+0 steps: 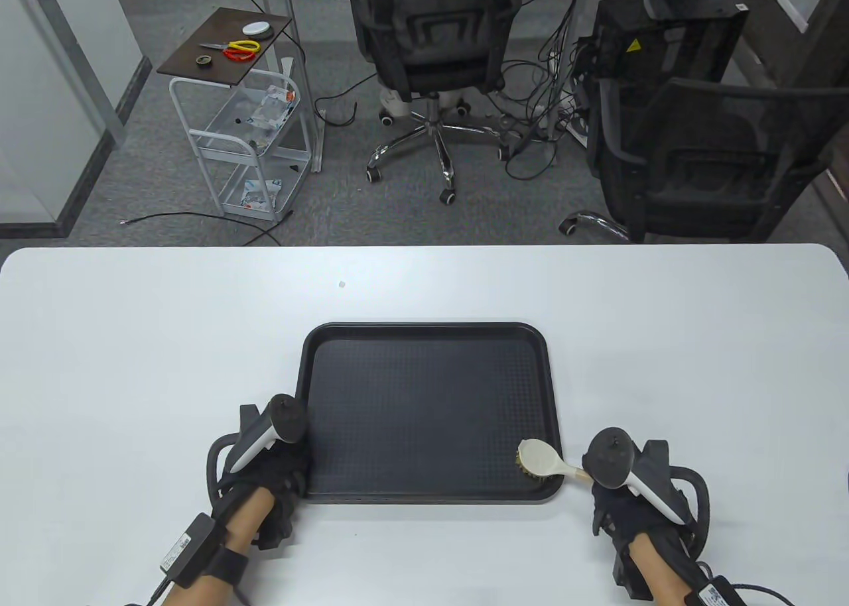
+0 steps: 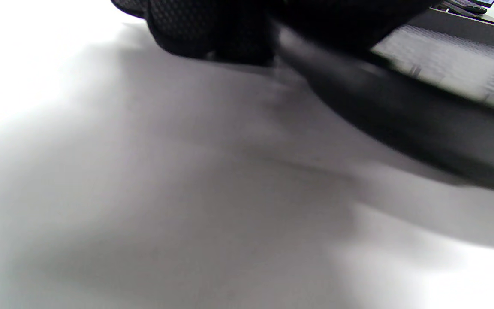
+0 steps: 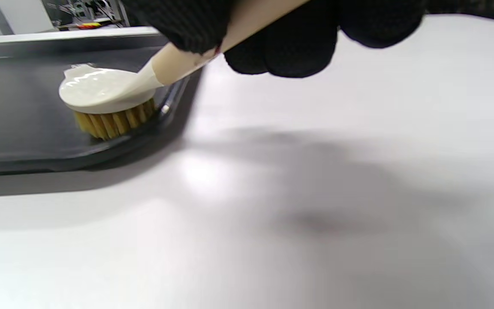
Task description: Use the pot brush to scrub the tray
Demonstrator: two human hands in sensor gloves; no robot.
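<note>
A black tray [image 1: 424, 400] lies on the white table, near the front edge. A pot brush [image 1: 538, 460] with a cream head and yellow bristles stands bristles-down in the tray's near right corner. My right hand [image 1: 602, 493] grips its cream handle just outside the tray's right rim. The right wrist view shows the brush [image 3: 103, 92] on the tray floor [image 3: 19, 107] against the rim, with gloved fingers [image 3: 290, 47] curled round the handle. My left hand [image 1: 282, 477] holds the tray's near left corner. The left wrist view is blurred: dark fingers [image 2: 204, 30] lie by the tray rim [image 2: 401, 116].
The white table [image 1: 132, 367] stretches wide on both sides of the tray and behind it. A small pale speck [image 1: 341, 284] lies near the far edge. Beyond the table stand office chairs [image 1: 431, 42] and a white cart [image 1: 245, 135] on the floor.
</note>
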